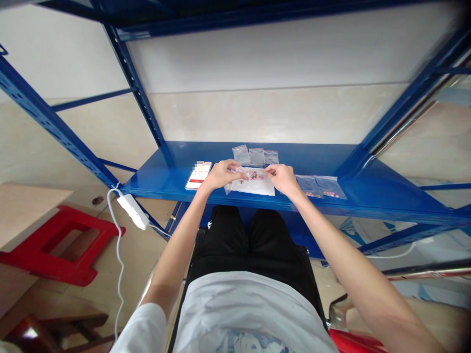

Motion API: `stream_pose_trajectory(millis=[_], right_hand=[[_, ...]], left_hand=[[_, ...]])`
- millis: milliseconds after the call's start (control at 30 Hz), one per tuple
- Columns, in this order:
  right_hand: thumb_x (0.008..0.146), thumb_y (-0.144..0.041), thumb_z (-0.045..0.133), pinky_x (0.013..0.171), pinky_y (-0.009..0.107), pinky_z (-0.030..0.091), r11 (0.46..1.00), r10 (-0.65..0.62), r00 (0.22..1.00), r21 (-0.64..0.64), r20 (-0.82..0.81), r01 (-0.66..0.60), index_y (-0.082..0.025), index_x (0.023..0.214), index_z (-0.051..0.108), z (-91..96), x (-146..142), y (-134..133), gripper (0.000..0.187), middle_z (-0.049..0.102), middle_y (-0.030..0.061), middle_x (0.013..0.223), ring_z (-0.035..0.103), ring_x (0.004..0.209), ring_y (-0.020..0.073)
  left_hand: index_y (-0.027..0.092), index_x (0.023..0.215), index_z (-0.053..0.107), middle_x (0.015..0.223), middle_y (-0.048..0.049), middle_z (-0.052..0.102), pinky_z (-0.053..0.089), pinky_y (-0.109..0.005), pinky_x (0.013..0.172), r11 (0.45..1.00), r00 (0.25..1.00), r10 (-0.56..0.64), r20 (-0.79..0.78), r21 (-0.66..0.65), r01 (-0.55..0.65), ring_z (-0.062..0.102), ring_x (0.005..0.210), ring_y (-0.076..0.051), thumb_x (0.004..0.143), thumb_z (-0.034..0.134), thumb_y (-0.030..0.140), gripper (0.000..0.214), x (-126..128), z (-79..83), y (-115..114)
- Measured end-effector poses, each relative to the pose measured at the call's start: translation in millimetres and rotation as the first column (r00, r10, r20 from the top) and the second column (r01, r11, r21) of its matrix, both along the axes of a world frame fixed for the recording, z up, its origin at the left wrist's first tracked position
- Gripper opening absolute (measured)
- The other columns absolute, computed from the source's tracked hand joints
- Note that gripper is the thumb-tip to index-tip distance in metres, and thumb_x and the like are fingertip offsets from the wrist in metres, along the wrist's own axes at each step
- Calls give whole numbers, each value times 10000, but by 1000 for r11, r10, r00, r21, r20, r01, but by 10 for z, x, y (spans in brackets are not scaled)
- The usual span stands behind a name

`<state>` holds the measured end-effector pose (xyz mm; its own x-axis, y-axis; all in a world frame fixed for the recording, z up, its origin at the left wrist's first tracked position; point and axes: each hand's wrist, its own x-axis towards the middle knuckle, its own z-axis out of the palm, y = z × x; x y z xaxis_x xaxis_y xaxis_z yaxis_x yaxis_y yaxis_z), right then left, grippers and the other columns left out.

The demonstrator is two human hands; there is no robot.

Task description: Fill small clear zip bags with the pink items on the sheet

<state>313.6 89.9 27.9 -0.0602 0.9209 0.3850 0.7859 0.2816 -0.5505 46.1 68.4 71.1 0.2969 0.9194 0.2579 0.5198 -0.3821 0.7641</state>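
Note:
Small pink and dark beads [253, 174] lie spread over a white sheet [259, 188] on the blue shelf. At the sheet's left side, my left hand [222, 174] has its fingers closed on a clear plastic bag [228, 187], partly hidden under the hand. My right hand [281, 177] is at the sheet's right edge, close beside the beads. Its thumb and forefinger are pinched together; whatever is between them is too small to make out. Two clear bags [328, 186] with pink beads at the bottom lie to the right of this hand.
Three flat clear bags [256, 157] lie behind the sheet. A phone [198, 175] with a lit screen rests left of my left hand. Blue uprights [136, 83] frame the shelf. A white power strip [133, 212] hangs at the left, above a red stool [62, 245].

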Motion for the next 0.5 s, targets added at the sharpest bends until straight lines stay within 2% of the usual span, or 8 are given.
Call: stream_pose_trajectory(millis=[67,167,333,500], right_hand=[[899,-132,663,920,317,550,999,-1,993,-36,115,5,-202,945,850,-72,1,2,205,856,86,1004,789,1002,258],[924,-159,680,891,291,545,998,-18,979,-59,204,31,-219,999,859,-112,-21,-24,203,855,85,1060,782,1034,252],[931,-132,674,893,283,535,998,-1,974,-64,227,16,-231,1004,861,-98,-19,-44,224,849,84,1070,776,1045,248],[958,-183,681,878,304,538,997,-26,964,-62,266,44,-236,1036,861,-112,-21,-55,202,844,100,1079,769,1058,269]], left_hand=[[177,1123,792,1183,-99,816,572,-345,937,999,999,35,20,11,-35,749,1094,-278,772,862,515,492,-39,14,22],[172,1101,785,1176,-100,811,558,-352,946,997,995,76,61,1,-76,735,1105,-278,764,865,521,491,-60,2,53],[166,1077,781,1159,-111,807,545,-350,920,994,992,106,66,-8,-106,728,1101,-279,760,872,525,488,-46,-38,71],[181,1089,786,1139,-91,814,546,-343,918,996,994,93,49,-6,-93,730,1089,-271,788,847,539,472,-47,-64,68]])
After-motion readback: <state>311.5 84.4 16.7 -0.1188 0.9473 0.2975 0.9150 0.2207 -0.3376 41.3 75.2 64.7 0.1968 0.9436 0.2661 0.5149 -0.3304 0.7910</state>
